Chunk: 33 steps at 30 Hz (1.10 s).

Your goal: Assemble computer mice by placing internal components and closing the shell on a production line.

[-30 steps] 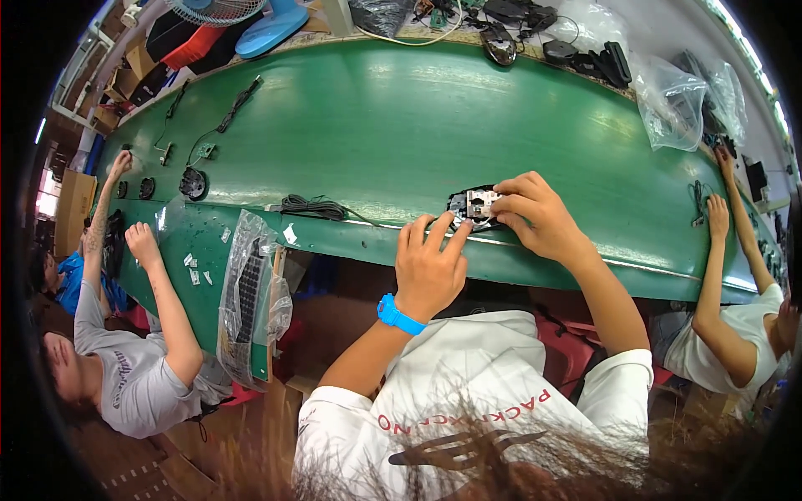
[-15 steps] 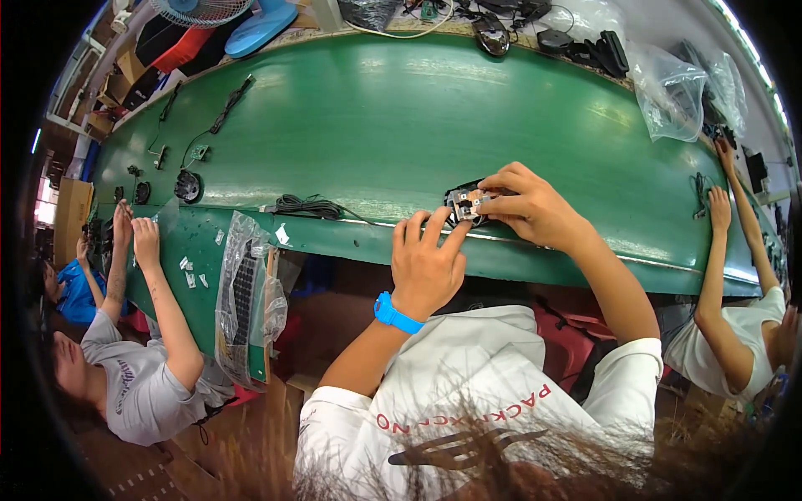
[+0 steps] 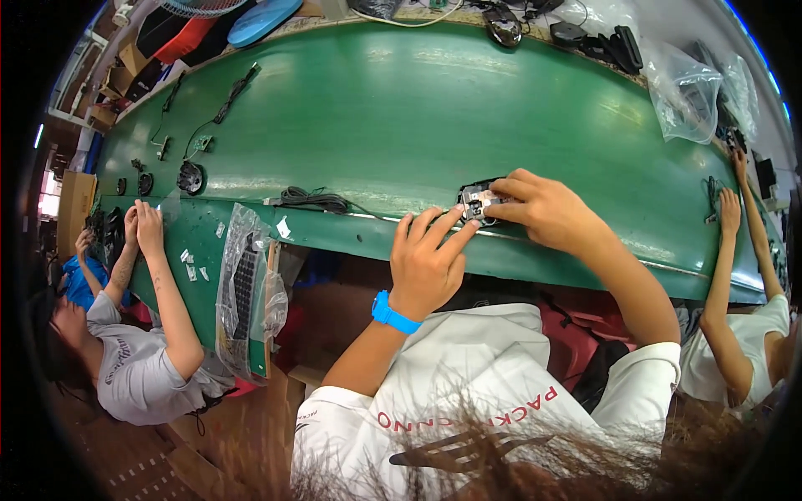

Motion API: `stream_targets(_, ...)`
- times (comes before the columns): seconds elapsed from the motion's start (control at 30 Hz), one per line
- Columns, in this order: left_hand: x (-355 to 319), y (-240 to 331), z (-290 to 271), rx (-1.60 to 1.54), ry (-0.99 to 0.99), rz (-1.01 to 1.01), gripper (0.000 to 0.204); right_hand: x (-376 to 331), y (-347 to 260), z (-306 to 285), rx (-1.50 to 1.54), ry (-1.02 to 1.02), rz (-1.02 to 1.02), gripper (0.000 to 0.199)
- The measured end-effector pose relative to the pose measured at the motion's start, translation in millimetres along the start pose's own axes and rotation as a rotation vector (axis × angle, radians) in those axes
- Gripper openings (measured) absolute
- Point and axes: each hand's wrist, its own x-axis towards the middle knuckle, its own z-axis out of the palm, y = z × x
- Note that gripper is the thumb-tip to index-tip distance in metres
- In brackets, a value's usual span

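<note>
An opened computer mouse [image 3: 474,203], a black shell with a pale inner part and small switches, lies near the front edge of the green bench. My left hand [image 3: 424,263], with a blue watch at its wrist, holds the mouse's left and near side with its fingertips. From the right, my right hand [image 3: 551,213] grips the mouse, thumb and fingers bent over its inner part. The right fingers cover much of that side. A coiled black cable [image 3: 313,200] lies left of my hands, its thin end running toward the mouse.
On the green bench [image 3: 359,108], mouse parts with cables [image 3: 192,177] lie at left. A plastic-wrapped keyboard [image 3: 244,288] stands on the left side table, near a co-worker's hands [image 3: 146,230]. Another person's hand [image 3: 729,210] rests at right. Clear bags [image 3: 681,88] and a black mouse [image 3: 502,25] sit along the back.
The view has shifted slightly. My right hand's fingers now reach farther over the mouse, hiding the orange-brown patch seen before. My left fingertips stay against it.
</note>
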Motion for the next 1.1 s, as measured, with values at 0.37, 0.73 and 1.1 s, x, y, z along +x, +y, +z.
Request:
stream_targets(0.37,17,1,-15,-0.109,-0.064,0.062,0.037,-20,-8,15,0.036,0.164,0.073,0.037)
stream_targets(0.73,39,-2,-5,-0.185,-0.199,0.203,0.030,-44,-2,24,0.078,0.324,0.102,0.036)
stream_targets(1.1,37,1,1,-0.111,-0.150,0.195,0.028,-52,-3,18,-0.072,0.320,0.120,0.042)
